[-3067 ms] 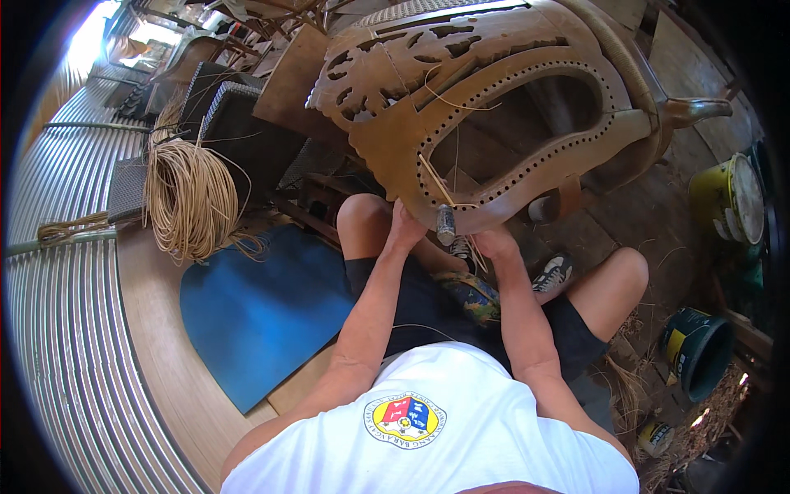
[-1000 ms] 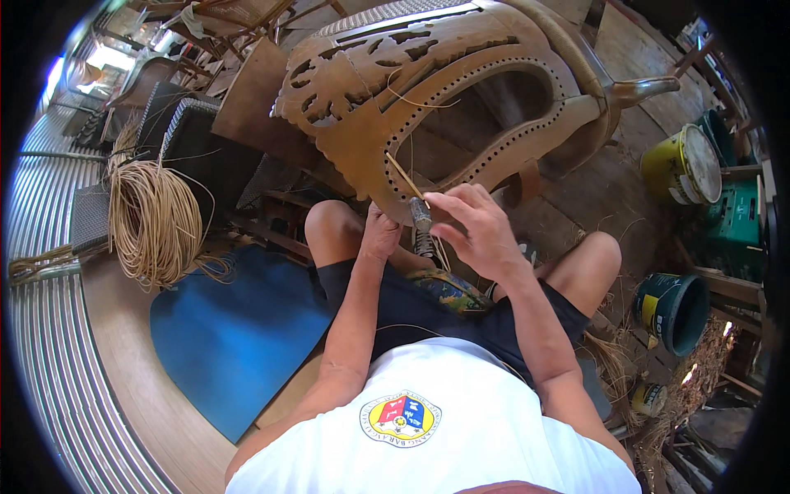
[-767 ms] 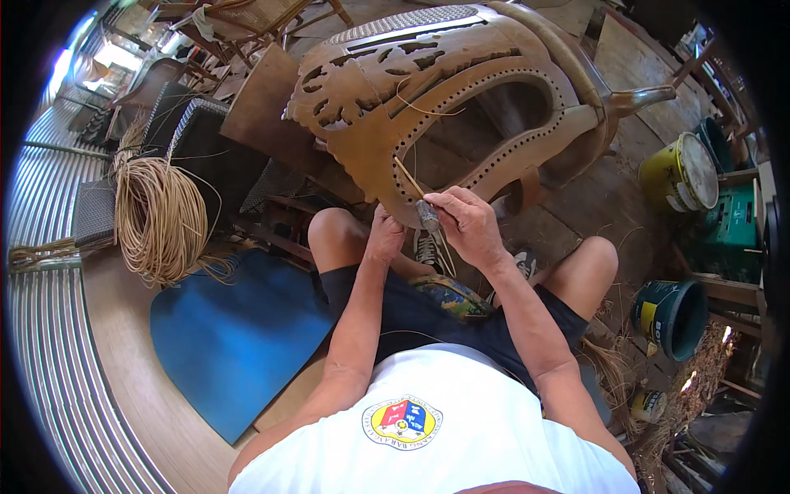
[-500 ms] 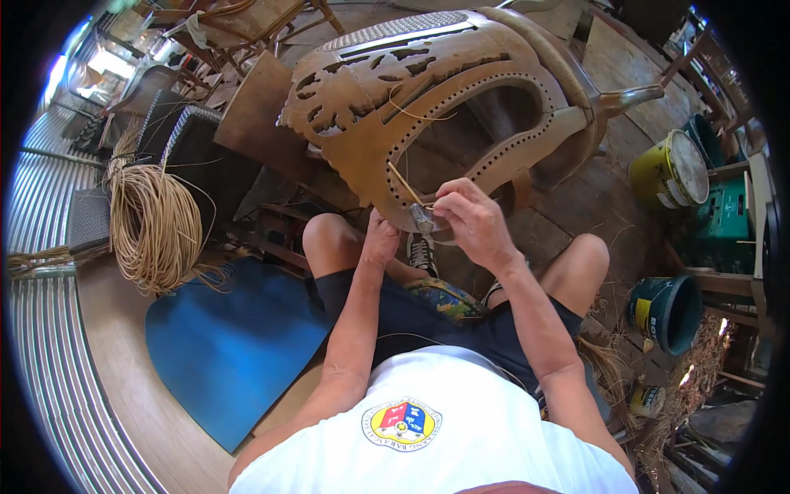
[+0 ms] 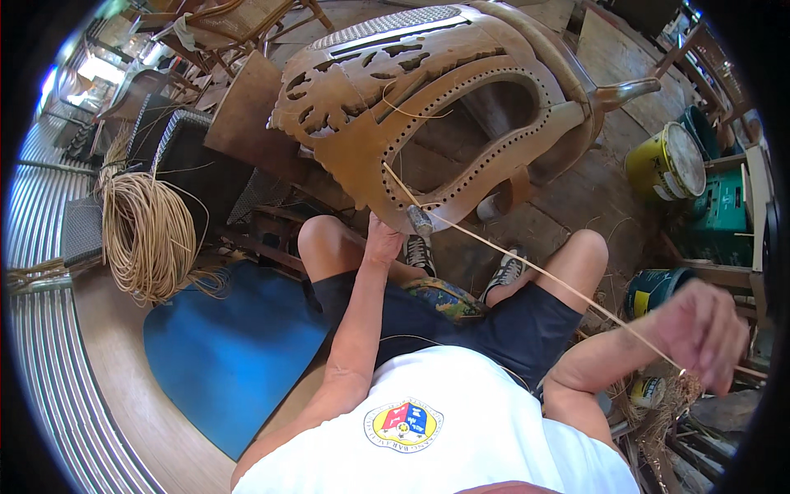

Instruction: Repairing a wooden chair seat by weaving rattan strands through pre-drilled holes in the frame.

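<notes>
A carved brown wooden chair frame [image 5: 346,169] lies tilted before me, with small holes along the rim of its oval opening. My left hand [image 5: 383,240] grips its near lower edge; the fingertips are partly hidden behind the wood. A pale rattan strand [image 5: 527,262] runs from the opening's left rim in a straight, taut line to my right hand [image 5: 706,336]. That hand, blurred by motion, is curled around the strand far out to the right. Beside my left hand, a short grey tool handle [image 5: 420,219] sticks up at the frame's edge. A thin loose strand [image 5: 411,111] curves over the frame.
A big coil of rattan [image 5: 146,235] hangs at left above a blue sheet [image 5: 234,346]. To the right stand a yellow bucket [image 5: 654,169], a dark green bucket [image 5: 654,290] and a green crate [image 5: 724,206]. Other chairs [image 5: 230,20] are at the back left.
My right hand has swung from the frame's lower edge far out to the right, drawing the rattan strand out straight. My left hand keeps its grip on the frame.
</notes>
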Tool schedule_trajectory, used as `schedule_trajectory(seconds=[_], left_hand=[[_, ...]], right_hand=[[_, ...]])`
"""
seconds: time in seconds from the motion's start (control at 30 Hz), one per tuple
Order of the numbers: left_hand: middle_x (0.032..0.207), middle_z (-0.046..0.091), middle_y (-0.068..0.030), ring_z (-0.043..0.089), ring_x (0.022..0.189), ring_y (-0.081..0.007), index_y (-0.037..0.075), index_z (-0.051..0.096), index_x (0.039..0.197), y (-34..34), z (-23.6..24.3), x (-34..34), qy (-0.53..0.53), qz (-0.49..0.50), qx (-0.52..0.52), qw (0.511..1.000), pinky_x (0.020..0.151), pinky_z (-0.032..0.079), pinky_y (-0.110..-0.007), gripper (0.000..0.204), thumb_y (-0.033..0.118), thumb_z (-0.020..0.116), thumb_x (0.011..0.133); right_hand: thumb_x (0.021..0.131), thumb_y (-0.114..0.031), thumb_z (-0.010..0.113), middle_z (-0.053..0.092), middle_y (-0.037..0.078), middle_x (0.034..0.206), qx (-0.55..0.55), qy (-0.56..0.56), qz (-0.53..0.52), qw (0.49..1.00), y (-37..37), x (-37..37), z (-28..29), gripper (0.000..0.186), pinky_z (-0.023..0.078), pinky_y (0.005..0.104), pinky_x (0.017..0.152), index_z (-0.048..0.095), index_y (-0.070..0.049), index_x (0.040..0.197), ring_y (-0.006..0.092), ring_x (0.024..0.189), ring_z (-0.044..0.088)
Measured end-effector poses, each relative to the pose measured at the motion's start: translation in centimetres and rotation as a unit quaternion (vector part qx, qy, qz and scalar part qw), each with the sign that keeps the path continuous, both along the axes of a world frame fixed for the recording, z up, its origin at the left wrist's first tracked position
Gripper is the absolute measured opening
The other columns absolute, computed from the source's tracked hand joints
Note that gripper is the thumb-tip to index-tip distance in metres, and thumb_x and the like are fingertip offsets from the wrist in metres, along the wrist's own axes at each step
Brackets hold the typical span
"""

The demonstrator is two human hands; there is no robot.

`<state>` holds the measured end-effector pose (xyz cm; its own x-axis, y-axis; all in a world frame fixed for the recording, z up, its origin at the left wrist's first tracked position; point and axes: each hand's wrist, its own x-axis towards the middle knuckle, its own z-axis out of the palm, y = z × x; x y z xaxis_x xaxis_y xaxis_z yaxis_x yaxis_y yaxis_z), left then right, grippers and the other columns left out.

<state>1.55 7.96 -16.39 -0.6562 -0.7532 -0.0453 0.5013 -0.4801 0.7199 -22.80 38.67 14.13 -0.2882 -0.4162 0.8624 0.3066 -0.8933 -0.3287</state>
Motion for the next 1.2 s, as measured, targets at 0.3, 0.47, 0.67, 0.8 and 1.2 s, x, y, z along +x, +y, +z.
schedule_trajectory(seconds=[0.3,0.47,0.67,0.8,1.2], left_hand=[[0.11,0.069,-0.0082,0.068,0.101,-0.0208,0.001,0.063,0.12,-0.2,0.8,0.1,-0.009,-0.052,0.032,0.998,0.092,0.055,-0.035,0.033,0.004,0.071,0.089],[0.105,0.071,-0.0075,0.069,0.096,-0.0198,0.001,0.066,0.113,-0.3,1.7,0.1,-0.022,-0.071,0.062,0.995,0.087,0.057,-0.034,0.026,0.005,0.072,0.088],[0.103,0.072,-0.0078,0.071,0.091,-0.0199,0.002,0.067,0.111,-0.4,2.1,0.1,-0.058,-0.086,0.042,0.994,0.083,0.058,-0.036,0.025,0.007,0.074,0.088],[0.103,0.072,-0.0094,0.072,0.089,-0.0206,0.003,0.068,0.111,-0.2,1.2,0.0,0.009,-0.107,0.111,0.988,0.08,0.06,-0.037,0.026,0.013,0.076,0.088],[0.109,0.071,-0.0079,0.071,0.097,-0.0218,0.006,0.065,0.12,-1.1,0.2,0.3,0.02,-0.136,0.142,0.98,0.086,0.06,-0.04,0.034,0.019,0.075,0.09]], right_hand=[[0.081,0.0,0.074,0.063,0.013,0.11,0.444,0.329,-0.255,0.793,-14.2,6.9,-16.3,0.048,0.055,0.0341,0.083,0.065,-0.009,0.127,0.0285,0.096,0.066],[0.081,0.001,0.073,0.062,0.009,0.091,0.397,0.345,-0.349,0.776,-17.4,9.8,-19.3,0.026,0.055,0.0363,0.074,0.07,-0.005,0.107,0.0286,0.084,0.066],[0.085,0.004,0.07,0.067,0.012,0.1,0.374,0.243,-0.307,0.841,-17.0,10.3,-20.4,0.017,0.057,0.0332,0.076,0.068,-0.002,0.1,0.0264,0.088,0.069],[0.089,0.004,0.067,0.069,0.012,0.11,0.414,0.156,-0.236,0.865,-15.8,10.9,-21.3,0.012,0.057,0.0302,0.08,0.067,-0.001,0.101,0.0219,0.094,0.071],[0.092,0.002,0.068,0.071,0.011,0.104,0.409,0.071,-0.206,0.886,-15.4,10.8,-21.0,0.009,0.056,0.0288,0.08,0.067,-0.001,0.1,0.0186,0.094,0.069]])
